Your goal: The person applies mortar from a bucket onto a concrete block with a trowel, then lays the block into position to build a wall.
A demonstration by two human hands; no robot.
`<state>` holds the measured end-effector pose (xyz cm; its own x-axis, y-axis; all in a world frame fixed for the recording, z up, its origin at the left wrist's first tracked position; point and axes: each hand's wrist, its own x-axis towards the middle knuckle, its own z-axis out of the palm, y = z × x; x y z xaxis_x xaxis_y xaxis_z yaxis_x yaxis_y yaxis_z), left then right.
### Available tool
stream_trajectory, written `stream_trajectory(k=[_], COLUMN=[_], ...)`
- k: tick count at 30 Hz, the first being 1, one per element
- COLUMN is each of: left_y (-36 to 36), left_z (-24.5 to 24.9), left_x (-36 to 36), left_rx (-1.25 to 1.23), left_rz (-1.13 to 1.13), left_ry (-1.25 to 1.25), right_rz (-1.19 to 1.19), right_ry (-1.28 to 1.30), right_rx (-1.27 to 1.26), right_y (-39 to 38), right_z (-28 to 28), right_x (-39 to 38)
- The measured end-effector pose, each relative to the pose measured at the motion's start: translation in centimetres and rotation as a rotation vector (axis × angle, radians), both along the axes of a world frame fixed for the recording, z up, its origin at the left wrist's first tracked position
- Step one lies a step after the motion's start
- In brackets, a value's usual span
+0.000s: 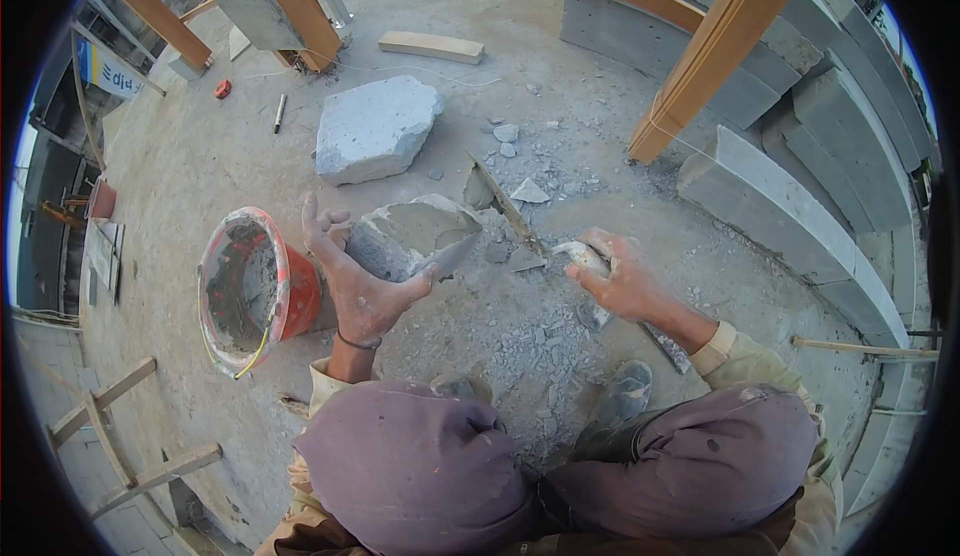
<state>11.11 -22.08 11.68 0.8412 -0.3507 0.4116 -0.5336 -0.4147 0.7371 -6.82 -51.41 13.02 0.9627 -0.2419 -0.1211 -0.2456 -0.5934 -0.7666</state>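
Note:
My left hand (366, 284) grips a broken piece of grey block (412, 236) from the near side, thumb and fingers spread round it. Smooth wet mortar coats part of its upper face. In my right hand (624, 278) is the handle of a trowel (518, 218), its blade pointing away from me and left, smeared with mortar. The blade sits just right of the block piece. Left of my left hand stands an orange-red bucket (305, 296) with mortar inside and a yellow handle.
A larger pale block (375, 131) lies ahead on the concrete floor, with rubble (530, 356) scattered around my boots. Farther off are a short bar (432, 48), a marker-like stick (280, 114) and a wooden post (715, 61). Stacked blocks (790, 216) line the right.

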Motion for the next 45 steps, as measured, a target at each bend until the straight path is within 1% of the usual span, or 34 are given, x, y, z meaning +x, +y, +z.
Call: stream_trajectory(k=[4, 6, 7, 9, 13, 15, 16, 18, 19, 21, 25, 27, 28, 29, 30, 31, 32, 33, 35, 36, 37, 38, 39, 40, 41, 42, 43, 44, 45], left_y=[-0.7, -0.4, -0.4, -0.5, -0.8, -1.1, -1.3, -1.4, -1.3, -1.3, 0.0, 1.7, 2.3, 2.8, 3.0, 2.8, 2.4, 2.1, 1.6, 1.2, 1.0, 0.6, 0.2, -0.1, -0.4, -0.7, -1.0, -1.3, -1.4], left_z=[0.8, 0.7, 0.8, 0.9, 1.1, 0.5, 0.3, 0.0, -0.1, -0.2, -0.2, 0.5, 1.0, 1.8, 2.5, 3.1, 3.7, 4.0, 4.3, 4.4, 4.7, 5.2, 5.4, 5.2, 4.9, 4.6, 4.1, 3.4, 2.8], left_x=[-0.8, -0.5, -0.3, -0.2, 0.3, 0.7, 0.8, 0.8, 1.0, 1.4, 1.8, 2.5, 2.9, 3.1, 3.2, 3.3, 3.5, 3.6, 3.5, 3.4, 3.1, 2.9, 2.8, 2.7, 2.6, 2.5, 2.5, 2.5, 2.5], left_rx=[-0.051, 0.027, 0.028, -0.091, -0.03, 0.03, 0.029, 0.156, 0.156, 0.151, 0.086, -0.043, -0.046, -0.066, -0.083, -0.08, -0.082, -0.084, -0.04, -0.002, 0.001, 0.072, 0.138, 0.137, 0.151, 0.163, 0.161, 0.148, 0.136], left_rz=[-0.016, -0.035, -0.038, -0.126, -0.16, -0.173, -0.177, -0.163, -0.166, -0.208, -0.191, -0.247, -0.241, -0.316, -0.397, -0.4, -0.529, -0.658, -0.667, -0.675, -0.676, -0.626, -0.572, -0.571, -0.519, -0.47, -0.476, -0.426, -0.372], left_ry=[-0.031, -0.134, -0.139, -0.143, -0.21, -0.299, -0.298, -0.319, -0.317, -0.324, -0.347, -0.272, -0.271, -0.277, -0.28, -0.278, -0.321, -0.365, -0.391, -0.422, -0.422, -0.448, -0.476, -0.476, -0.479, -0.483, -0.485, -0.493, -0.499], right_rz=[0.004, 0.076, 0.072, 0.148, 0.213, 0.272, 0.268, 0.282, 0.279, 0.279, 0.36, 0.14, 0.007, -0.127, -0.126, -0.135, -0.142, -0.143, 0.147, 0.149, 0.148, 0.145, 0.146, 0.173, 0.198, 0.194, 0.197, 0.201, 0.199], right_ry=[-0.04, -0.156, -0.16, -0.154, -0.116, 0.015, 0.016, -0.077, -0.075, -0.297, -0.313, -0.002, 0.086, 0.174, 0.177, 0.062, -0.055, -0.057, 0.167, 0.163, 0.023, -0.117, -0.12, -0.067, -0.01, -0.008, -0.16, -0.312, -0.314], right_rx=[-0.029, -0.138, -0.137, -0.27, -0.174, -0.005, -0.005, 0.017, 0.018, -0.017, 0.061, 0.184, 0.21, 0.236, 0.238, 0.255, 0.27, 0.272, 0.347, 0.347, 0.243, 0.135, 0.129, 0.172, 0.218, 0.219, 0.141, 0.058, 0.055], right_y=[-0.2, -0.7, -0.9, -0.9, -0.5, 0.2, 0.6, 1.5, 2.1, 3.1, 1.9, -1.0, -2.7, -4.2, -5.1, -5.8, -5.7, -5.8, -5.2, -4.3, -3.0, -1.8, -0.8, 0.2, 1.2, 1.9, 2.5, 3.0, 3.5], right_z=[-1.4, -2.3, -2.7, -3.2, -1.6, 0.7, 1.2, 1.8, 2.1, 2.8, 3.6, 2.6, 1.4, -0.3, -2.2, -4.2, -3.8, -3.2, -1.6, -1.7, -2.0, -2.1, -0.5, 1.4, 2.6, 2.5, 2.4, 2.3, 2.4], right_x=[1.1, 1.6, 1.7, 1.7, 0.7, 0.6, 0.6, 0.4, 0.2, -0.2, -0.9, -0.2, 0.2, 0.6, 0.8, 0.9, 1.5, 1.7, 2.4, 2.5, 1.9, 1.6, 1.9, 1.8, 1.6, 1.5, 1.5, 1.5, 1.4])
